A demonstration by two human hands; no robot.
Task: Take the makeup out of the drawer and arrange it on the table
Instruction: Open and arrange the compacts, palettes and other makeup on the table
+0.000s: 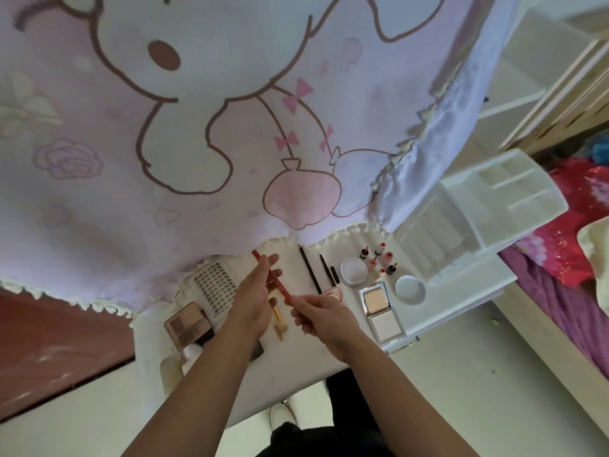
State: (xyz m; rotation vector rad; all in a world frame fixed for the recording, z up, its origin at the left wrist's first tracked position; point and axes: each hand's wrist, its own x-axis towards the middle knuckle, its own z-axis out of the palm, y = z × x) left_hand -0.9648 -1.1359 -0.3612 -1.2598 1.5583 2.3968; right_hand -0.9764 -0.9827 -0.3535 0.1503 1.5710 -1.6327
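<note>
Both hands hold one long red pencil (280, 285) above the white table (296, 367). My left hand (252, 296) grips its upper part; my right hand (321, 316) pinches its lower end. Under the hands lie a small brush with a yellow handle (278, 319) and a pink-tipped item (334, 294). On the table are an eyeshadow palette (188, 321), a card of false nails (214, 286), two black pencils (309, 270), an open powder compact (379, 308), two white round jars (354, 271), and several small bottles (379, 260). The white drawer organiser (461, 232) stands at the right.
A pink cartoon curtain (197, 127) hangs over the table's far edge. A bed with a red and purple cover (566, 258) lies to the right. A white bottle (192, 352) stands by the palette. A dark flat item (258, 351) shows under my left forearm.
</note>
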